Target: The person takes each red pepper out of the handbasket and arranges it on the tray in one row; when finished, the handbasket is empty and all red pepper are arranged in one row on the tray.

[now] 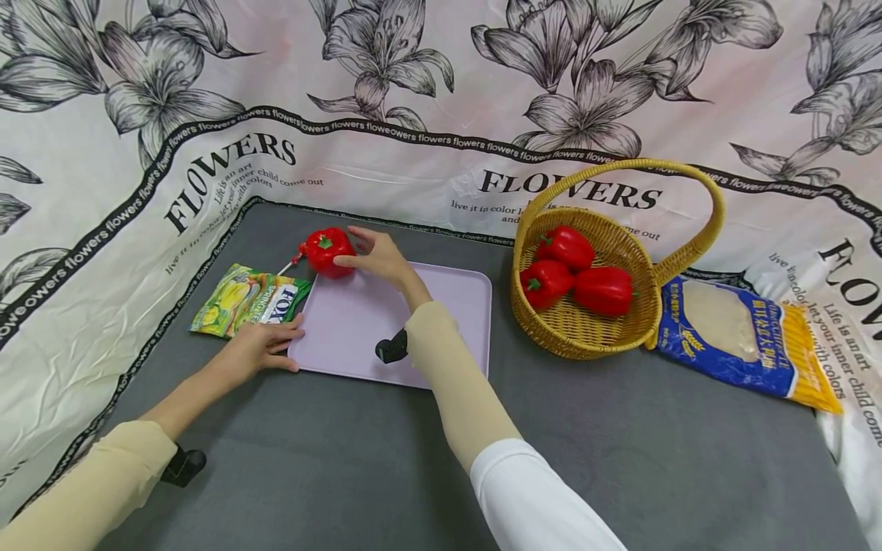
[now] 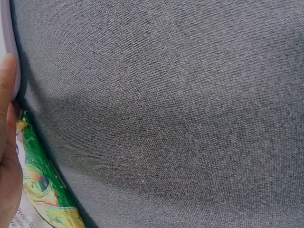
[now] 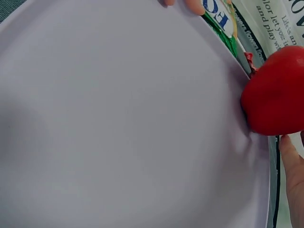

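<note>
My right hand holds a red bell pepper, thumb on its near side, at the far left corner of a lilac tray. In the right wrist view the pepper overlaps the tray's rim, with a fingertip against its side. My left hand rests at the tray's left edge, fingers spread along the rim and thumb near the front corner. In the left wrist view the thumb touches the rim. A green and yellow FOX bag lies beside those fingers.
A yellow wicker basket with a tall handle holds several red bell peppers at the right. Next to it lies a blue and yellow bag. A small red item on a white stick lies behind the FOX bag. Flower-printed cloth hangs behind.
</note>
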`<state>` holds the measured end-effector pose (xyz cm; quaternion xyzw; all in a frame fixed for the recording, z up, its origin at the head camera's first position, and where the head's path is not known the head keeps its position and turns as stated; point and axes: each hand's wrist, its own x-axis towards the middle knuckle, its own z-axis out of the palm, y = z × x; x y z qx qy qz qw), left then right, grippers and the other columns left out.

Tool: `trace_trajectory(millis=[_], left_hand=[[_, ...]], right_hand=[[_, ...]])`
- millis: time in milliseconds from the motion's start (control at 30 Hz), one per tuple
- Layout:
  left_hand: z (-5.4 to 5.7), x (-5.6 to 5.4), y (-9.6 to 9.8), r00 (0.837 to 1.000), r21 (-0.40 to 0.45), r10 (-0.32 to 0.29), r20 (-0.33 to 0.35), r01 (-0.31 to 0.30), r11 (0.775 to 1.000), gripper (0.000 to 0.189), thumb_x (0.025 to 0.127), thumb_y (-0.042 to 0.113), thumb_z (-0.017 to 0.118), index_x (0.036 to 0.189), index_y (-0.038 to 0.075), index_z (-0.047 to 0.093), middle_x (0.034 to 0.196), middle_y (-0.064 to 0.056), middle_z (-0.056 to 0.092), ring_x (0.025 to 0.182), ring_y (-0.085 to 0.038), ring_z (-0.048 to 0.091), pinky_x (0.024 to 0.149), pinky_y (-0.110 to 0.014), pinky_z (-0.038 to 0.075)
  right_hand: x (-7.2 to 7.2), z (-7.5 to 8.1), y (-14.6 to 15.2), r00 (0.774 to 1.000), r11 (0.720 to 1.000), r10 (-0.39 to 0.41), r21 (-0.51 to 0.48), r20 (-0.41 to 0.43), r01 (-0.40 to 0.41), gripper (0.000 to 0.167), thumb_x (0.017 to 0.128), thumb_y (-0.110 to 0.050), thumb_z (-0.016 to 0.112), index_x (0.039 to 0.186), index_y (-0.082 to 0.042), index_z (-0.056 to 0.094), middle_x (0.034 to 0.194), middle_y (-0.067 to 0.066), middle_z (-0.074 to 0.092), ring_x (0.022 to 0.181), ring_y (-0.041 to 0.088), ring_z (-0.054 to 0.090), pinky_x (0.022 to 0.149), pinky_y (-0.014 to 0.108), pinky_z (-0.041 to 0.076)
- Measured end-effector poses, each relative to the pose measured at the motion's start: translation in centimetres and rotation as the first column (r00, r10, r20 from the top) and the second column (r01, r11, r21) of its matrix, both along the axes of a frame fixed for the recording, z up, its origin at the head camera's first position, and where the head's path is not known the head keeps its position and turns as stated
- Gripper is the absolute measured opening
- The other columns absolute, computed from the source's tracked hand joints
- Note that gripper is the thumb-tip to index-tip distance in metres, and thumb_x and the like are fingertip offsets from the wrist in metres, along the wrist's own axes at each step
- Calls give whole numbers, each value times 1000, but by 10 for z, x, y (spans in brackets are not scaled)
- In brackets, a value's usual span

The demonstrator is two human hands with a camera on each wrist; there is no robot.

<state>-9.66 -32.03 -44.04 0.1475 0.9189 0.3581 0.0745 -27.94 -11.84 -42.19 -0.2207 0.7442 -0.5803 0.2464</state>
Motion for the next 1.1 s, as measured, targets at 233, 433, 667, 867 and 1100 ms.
trace_trajectory(millis=[233,433,667,867,1100], left_hand=[[-2,-1,-1,1000,-6,-6,-13,6,1000,58,70,4,82,120,-14,58,134,-30,45,108,-37,60,83,-39,51],[0,0,-1,1000,-10,-7,-14,7,1000,57,71,3,81,120,-14,58,134,-30,44,109,-36,60,83,-40,51],[1,1,0,1000,0,-17,-15,17,1000,56,73,4,80,120,-15,57,134,-31,44,108,-37,60,83,-41,51],[-1,0,-1,1000,0,-16,-21,16,1000,57,72,7,80,120,-14,58,134,-30,45,108,-36,60,83,-41,51],[-2,1,-2,999,6,-15,-31,15,1000,57,72,7,81,120,-13,58,134,-30,45,108,-36,60,83,-41,51]], right_hand=[[3,-3,-2,998,1000,-3,-5,-67,3,67,84,-14,74,144,-16,44,143,5,47,128,23,44,98,30,46],[5,-6,-7,986,996,-86,7,-141,88,62,81,-15,78,135,-10,50,134,7,53,121,24,53,95,28,48],[8,-7,-8,979,991,-136,-17,-150,135,64,77,-12,82,133,-7,50,134,10,54,121,28,53,98,35,47],[8,-8,-7,985,995,-95,-2,-145,95,71,78,-14,81,140,-8,46,140,7,51,125,25,50,99,34,46],[10,-10,-8,989,997,-73,14,-128,75,77,78,-14,81,144,-10,41,145,4,46,129,21,45,102,34,43]])
